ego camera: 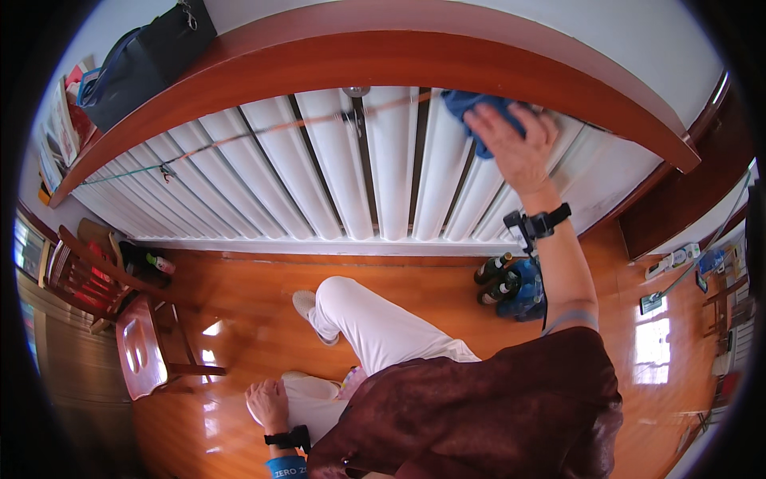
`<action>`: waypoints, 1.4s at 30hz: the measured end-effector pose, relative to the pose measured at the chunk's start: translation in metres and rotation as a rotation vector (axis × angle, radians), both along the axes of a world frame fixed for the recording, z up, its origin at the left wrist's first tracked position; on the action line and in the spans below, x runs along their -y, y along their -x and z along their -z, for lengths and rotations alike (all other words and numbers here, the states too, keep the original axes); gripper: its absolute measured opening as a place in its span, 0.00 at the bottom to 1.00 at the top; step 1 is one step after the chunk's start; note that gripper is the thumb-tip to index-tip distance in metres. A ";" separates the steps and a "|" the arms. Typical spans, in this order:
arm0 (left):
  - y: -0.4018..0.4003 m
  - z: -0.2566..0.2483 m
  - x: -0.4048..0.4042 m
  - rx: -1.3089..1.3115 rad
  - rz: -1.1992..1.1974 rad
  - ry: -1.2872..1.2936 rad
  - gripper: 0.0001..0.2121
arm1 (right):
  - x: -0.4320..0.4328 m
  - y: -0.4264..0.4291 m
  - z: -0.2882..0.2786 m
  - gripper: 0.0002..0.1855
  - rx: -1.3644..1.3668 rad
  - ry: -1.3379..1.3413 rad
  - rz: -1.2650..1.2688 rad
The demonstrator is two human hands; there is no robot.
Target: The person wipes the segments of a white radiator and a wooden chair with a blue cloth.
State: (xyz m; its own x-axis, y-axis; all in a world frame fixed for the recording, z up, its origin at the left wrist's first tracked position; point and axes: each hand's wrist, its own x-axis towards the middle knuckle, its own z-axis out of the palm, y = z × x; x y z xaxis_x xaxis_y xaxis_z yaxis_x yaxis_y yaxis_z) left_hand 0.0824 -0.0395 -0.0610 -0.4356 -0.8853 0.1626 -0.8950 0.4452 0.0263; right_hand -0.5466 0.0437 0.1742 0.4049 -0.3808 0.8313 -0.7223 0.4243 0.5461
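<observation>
My right hand (514, 143) presses a blue cloth (458, 105) against the upper right part of a white column radiator (392, 161), just under the reddish wooden shelf (383, 57). Its fingers are spread over the cloth and slightly blurred. A thin orange and green cord (269, 129) runs across the radiator's top and meets the cloth. On my bent knee, in white trousers, rests my left hand (268, 402), with its fingers loosely curled and no object visible in it. Both wrists wear black straps.
A dark handbag (149, 63) and papers stand on the shelf's left end. Dark bottles (499, 287) and blue plastic ones (526, 293) are on the wooden floor below the radiator. A wooden chair (140, 347) stands at left; a flat mop (652, 302) lies at right.
</observation>
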 end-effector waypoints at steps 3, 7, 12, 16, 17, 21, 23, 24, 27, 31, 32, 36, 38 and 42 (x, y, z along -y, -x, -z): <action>0.001 -0.003 -0.003 0.085 -0.071 -0.061 0.10 | 0.007 -0.005 0.001 0.23 0.082 0.042 0.006; 0.004 -0.008 -0.005 0.049 -0.064 -0.058 0.10 | 0.024 -0.018 0.059 0.21 0.128 -0.023 -0.070; -0.003 -0.005 -0.005 0.036 -0.044 -0.040 0.10 | 0.022 -0.035 0.151 0.20 0.205 -0.291 -0.257; 0.002 -0.002 -0.003 0.046 -0.044 -0.029 0.10 | -0.005 -0.015 0.256 0.21 0.232 -0.817 -0.221; 0.006 -0.003 -0.002 0.058 -0.043 -0.035 0.11 | -0.016 -0.008 0.281 0.21 0.284 -0.913 -0.200; 0.000 -0.007 -0.008 0.051 -0.039 -0.007 0.10 | -0.038 -0.004 0.284 0.20 0.297 -1.001 -0.168; -0.003 -0.007 -0.009 0.027 -0.050 -0.011 0.10 | -0.048 -0.002 0.263 0.20 0.214 -0.959 -0.131; -0.001 -0.005 -0.008 0.009 -0.047 -0.015 0.10 | -0.053 0.004 0.249 0.20 0.144 -0.915 -0.094; -0.002 -0.002 -0.006 -0.028 -0.034 -0.033 0.09 | -0.055 0.004 0.194 0.19 0.135 -0.737 -0.050; -0.001 -0.001 -0.004 0.006 -0.027 -0.019 0.10 | -0.045 0.010 0.113 0.19 0.057 -0.221 0.023; 0.001 -0.003 -0.004 0.009 -0.026 -0.024 0.10 | -0.044 0.014 0.093 0.20 0.067 -0.108 0.106; -0.003 -0.001 -0.002 0.021 0.005 -0.016 0.10 | -0.041 0.029 0.031 0.23 0.237 0.206 0.208; -0.008 0.005 -0.002 0.025 -0.015 -0.013 0.10 | -0.028 0.018 0.020 0.24 0.413 0.317 0.066; 0.001 0.000 -0.004 0.016 -0.025 -0.022 0.11 | -0.008 -0.008 0.072 0.23 0.530 0.223 -0.088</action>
